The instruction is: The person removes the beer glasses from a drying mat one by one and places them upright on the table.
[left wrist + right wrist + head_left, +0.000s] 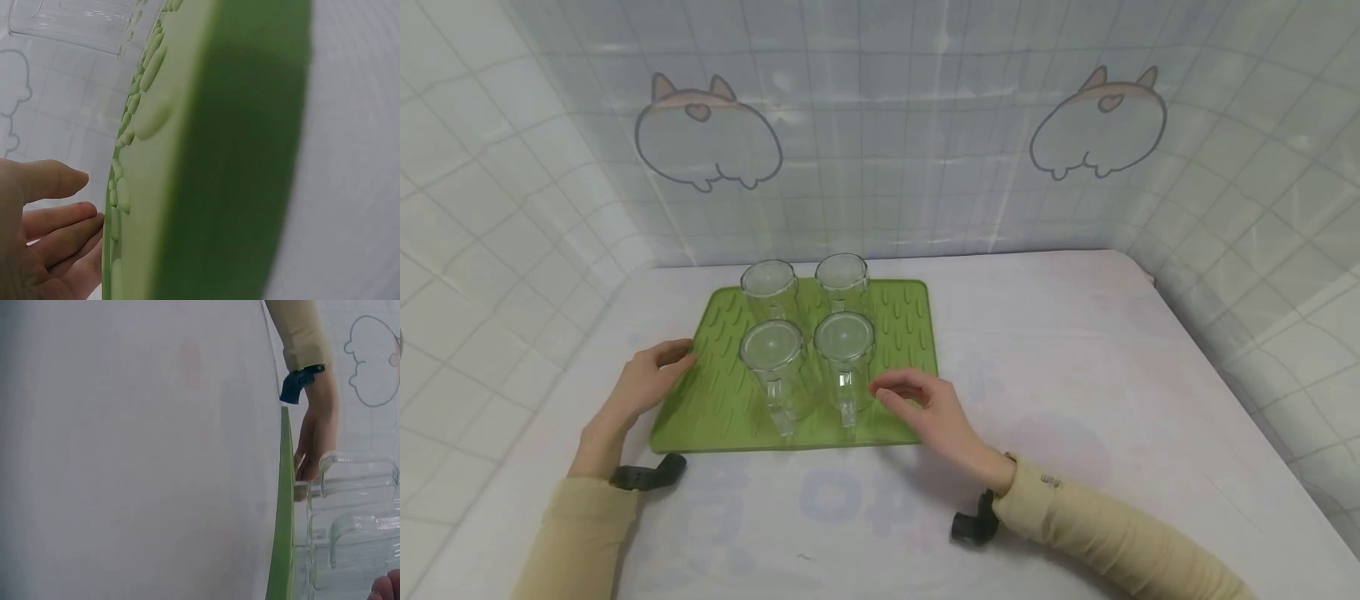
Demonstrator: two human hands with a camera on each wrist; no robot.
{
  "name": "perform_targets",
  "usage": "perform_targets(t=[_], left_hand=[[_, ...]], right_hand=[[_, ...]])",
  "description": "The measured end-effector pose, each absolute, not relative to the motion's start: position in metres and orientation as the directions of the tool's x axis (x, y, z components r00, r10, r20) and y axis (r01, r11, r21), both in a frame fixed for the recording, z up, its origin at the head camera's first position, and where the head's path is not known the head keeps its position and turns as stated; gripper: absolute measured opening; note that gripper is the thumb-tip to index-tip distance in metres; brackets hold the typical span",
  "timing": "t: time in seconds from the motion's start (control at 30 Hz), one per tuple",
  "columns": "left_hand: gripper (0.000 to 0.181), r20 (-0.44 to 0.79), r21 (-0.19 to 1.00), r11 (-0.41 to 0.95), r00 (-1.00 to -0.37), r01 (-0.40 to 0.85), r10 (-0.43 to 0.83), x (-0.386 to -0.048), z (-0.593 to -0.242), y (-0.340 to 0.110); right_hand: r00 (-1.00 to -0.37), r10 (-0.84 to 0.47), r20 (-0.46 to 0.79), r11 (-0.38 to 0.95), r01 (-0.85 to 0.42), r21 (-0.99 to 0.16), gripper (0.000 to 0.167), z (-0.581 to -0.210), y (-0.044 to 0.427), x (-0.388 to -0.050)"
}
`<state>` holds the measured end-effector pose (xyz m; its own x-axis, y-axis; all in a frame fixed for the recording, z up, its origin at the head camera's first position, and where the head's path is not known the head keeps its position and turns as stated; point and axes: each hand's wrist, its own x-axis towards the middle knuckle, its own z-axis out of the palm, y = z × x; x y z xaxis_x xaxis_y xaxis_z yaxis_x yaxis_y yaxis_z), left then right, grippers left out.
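Several clear glass mugs stand in two rows on a green ridged mat [700, 417]; the handles of the front-left mug [772, 348] and front-right mug [845, 340] point toward the front. My left hand [643, 379] is at the mat's left edge, fingers loosely bent; in the left wrist view the fingertips of that hand [53, 244] meet or nearly meet the edge. Beside the front-right mug, my right hand [932, 412] hovers over the mat's right side with curved, parted fingers and nothing between them. Whether its fingertips touch the glass, I cannot tell.
A white, faintly printed cloth [1045, 358] covers the table around the mat. Tiled-pattern sheeting [910, 167] rises behind it and on both sides. Two mugs, back-left [769, 279] and back-right [842, 272], stand behind the front pair.
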<state>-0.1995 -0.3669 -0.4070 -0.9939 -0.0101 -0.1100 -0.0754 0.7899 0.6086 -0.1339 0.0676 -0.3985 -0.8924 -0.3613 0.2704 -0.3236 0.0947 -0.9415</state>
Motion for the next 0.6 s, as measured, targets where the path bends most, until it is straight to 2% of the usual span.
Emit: perform_targets(t=[0.6], left_hand=[[0.069, -0.110, 0.594, 0.802, -0.994, -0.063, 0.003, -0.201, -0.407, -0.368]], right_hand=[[-0.874, -0.411, 0.259, 0.040, -0.301, -0.953, 0.022, -0.398, 0.044, -0.130]])
